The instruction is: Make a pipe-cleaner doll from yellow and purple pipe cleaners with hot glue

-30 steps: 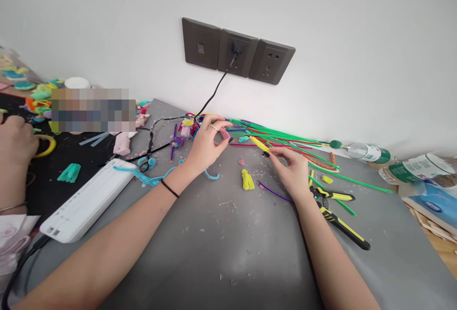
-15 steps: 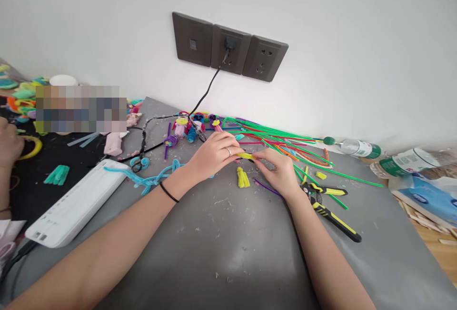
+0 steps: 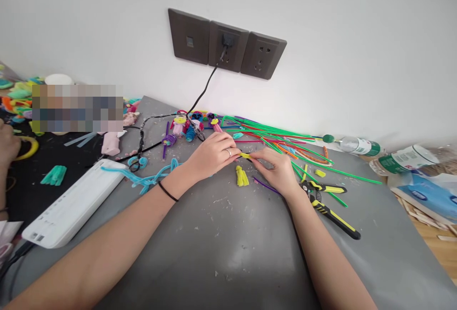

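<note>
Between my two hands is a short yellow pipe cleaner piece (image 3: pixel 245 155), pinched at both ends. The fingers of my left hand (image 3: pixel 218 154), which wears a ring, close on its left end. My right hand (image 3: pixel 274 168) grips the right end between thumb and fingertips. Just below lies a yellow pipe cleaner tassel (image 3: pixel 242 176) on the grey table cover (image 3: pixel 228 243). A purple pipe cleaner (image 3: pixel 264 185) runs under my right hand. Pliers with black and yellow handles (image 3: pixel 333 210) rest beside my right wrist.
Green pipe cleaners (image 3: pixel 271 130) and other colours lie along the wall. Small pipe cleaner figures (image 3: pixel 191 126) stand behind my left hand. A white power strip (image 3: pixel 76 203) and blue pipe cleaners (image 3: pixel 143 179) are at left. Plastic bottles (image 3: pixel 360 146) lie at right. Another person's hand (image 3: pixel 7 143) holds a yellow ring.
My hands stay almost in place, still pinching the yellow piece; less of it shows between the fingers. The whole view has shifted slightly.
</note>
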Demonstrator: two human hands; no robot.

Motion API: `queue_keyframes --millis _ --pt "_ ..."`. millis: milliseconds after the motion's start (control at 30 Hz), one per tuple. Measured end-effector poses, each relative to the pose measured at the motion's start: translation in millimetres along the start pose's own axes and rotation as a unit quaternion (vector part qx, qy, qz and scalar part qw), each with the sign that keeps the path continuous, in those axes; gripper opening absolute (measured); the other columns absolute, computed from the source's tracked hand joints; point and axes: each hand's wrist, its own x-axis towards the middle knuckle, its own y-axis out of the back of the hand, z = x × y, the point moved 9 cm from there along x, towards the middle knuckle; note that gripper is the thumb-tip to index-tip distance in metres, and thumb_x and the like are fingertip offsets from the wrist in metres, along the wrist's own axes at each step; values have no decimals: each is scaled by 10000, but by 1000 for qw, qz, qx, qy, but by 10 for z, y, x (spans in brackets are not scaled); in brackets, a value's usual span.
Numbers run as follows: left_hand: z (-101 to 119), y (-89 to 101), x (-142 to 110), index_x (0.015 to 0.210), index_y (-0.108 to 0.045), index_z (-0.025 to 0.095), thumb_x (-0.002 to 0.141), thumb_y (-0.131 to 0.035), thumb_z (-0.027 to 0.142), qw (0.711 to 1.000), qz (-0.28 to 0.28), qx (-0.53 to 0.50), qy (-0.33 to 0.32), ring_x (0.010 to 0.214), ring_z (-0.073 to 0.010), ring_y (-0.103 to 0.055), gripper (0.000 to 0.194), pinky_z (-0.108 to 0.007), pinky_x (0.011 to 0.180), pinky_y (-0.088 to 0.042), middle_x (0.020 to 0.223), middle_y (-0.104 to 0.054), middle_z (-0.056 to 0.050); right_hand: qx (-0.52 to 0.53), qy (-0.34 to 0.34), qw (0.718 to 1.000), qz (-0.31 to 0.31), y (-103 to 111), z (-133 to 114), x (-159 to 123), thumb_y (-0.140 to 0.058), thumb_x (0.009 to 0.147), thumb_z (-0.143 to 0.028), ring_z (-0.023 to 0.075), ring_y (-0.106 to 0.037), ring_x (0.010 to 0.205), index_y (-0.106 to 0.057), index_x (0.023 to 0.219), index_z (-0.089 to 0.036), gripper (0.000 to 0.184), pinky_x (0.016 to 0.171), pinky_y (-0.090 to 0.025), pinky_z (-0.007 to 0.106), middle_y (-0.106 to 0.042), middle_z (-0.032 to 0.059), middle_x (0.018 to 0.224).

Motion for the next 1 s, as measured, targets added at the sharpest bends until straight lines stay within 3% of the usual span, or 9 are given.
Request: queue_keyframes --millis 200,567,800,1000 --pt "45 10 -3 991 -765 179 1043 -581 233 1000 11 19 -18 960 -248 -635 199 -391 865 -523 893 -726 -91 4 -8 1000 5 10 2 2 -645 998 -272 207 -760 815 -784 969 -249 144 778 -617 351 -810 48 900" --pt "-7 -4 1 1000 -761 194 1032 -595 227 999 10 -28 24 946 -248 -653 172 -416 867 -544 899 -745 -85 9 -10 1000 23 49 14 -6 -659 976 -254 203 -764 801 -784 956 -248 126 775 -622 346 -811 45 895" --pt "-37 123 -33 1145 -727 206 1007 -668 293 998 56 -9 4 1182 -276 -636 173 -474 1009 -539 1230 -732 -124 10 -40 999 33 71 92 -3 -655 953 -245 217 -782 826 -795 960 -246 141 795 -637 361 -827 49 925" --pt "-244 147 -51 1067 -742 224 1022 -630 278 985 75 -108 115 1059 -246 -664 133 -470 1008 -532 1098 -746 -82 -3 -35 999 31 85 70 0 -649 964 -261 222 -780 825 -789 952 -254 141 781 -637 367 -826 52 923"
